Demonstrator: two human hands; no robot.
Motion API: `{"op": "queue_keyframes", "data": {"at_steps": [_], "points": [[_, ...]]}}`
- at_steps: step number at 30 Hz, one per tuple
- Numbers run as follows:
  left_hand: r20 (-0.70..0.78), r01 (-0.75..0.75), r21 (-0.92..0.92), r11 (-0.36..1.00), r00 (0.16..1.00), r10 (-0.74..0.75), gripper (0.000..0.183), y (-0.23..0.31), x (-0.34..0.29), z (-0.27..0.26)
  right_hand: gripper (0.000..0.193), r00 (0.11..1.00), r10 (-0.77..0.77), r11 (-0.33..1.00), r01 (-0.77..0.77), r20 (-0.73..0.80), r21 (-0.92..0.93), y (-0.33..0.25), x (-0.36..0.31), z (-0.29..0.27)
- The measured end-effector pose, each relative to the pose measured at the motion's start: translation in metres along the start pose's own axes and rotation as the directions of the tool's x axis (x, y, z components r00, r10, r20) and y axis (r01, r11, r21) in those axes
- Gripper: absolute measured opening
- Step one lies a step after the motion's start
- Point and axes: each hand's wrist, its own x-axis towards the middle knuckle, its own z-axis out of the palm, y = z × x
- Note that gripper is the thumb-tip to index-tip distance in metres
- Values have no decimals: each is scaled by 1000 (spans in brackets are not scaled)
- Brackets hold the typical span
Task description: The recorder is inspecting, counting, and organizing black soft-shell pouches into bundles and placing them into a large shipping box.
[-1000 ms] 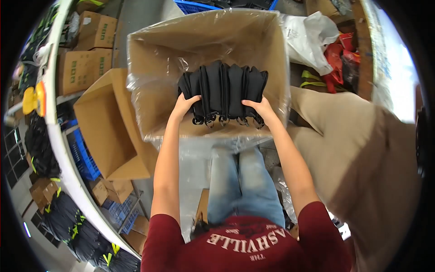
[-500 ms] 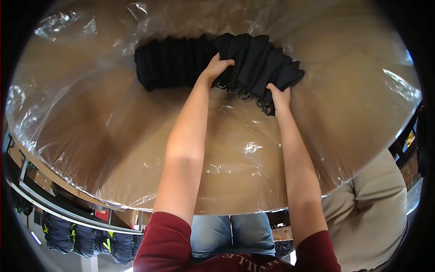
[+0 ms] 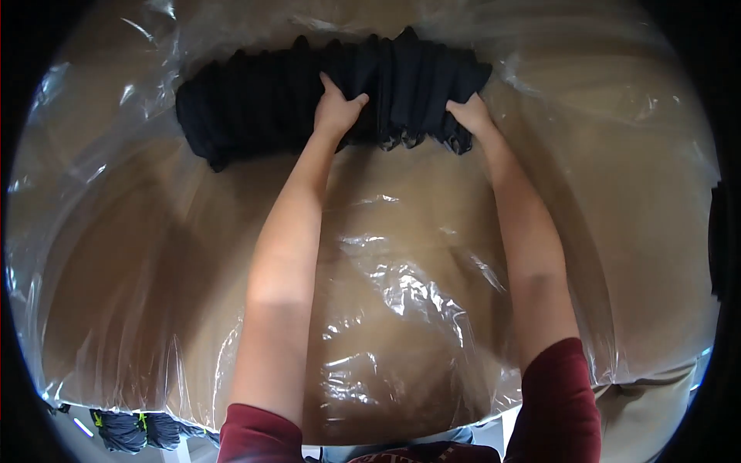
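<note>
Here you are, both arms deep in the cardboard box (image 3: 656, 247), its clear plastic liner (image 3: 409, 289) gleaming at 6 o'clock. The row of black cloth pieces (image 3: 255, 104) stretches across from 10 to 1 o'clock. Your left hand (image 3: 337, 109), near 12, and your right hand (image 3: 472, 117), toward 1, grasp the row's right-hand section between them, thumbs showing, most other fingers hidden. Tied black bundles (image 3: 120, 430) hang outside at 8.
</note>
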Motion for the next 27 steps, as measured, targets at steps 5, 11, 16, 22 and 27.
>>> {"op": "queue_keyframes", "data": {"at_steps": [5,11,16,22,27], "points": [[-32,-8,100,995,999,11,110,7,-2,1,86,970,-232,919,242,-71,310,28,13,19],[-224,-219,272,937,933,283,88,-9,-57,-20,78,894,197,933,-45,-402,357,-62,-88,31],[177,-581,675,455,726,665,66,-5,-83,-8,71,788,220,955,-53,-574,293,-65,-101,25],[419,-71,540,839,887,-194,39,47,-169,-61,45,953,193,980,-178,231,-85,-114,-205,-63],[313,-315,378,871,928,200,31,81,-294,-143,27,968,-204,973,217,146,-75,-172,-377,-104]]}}
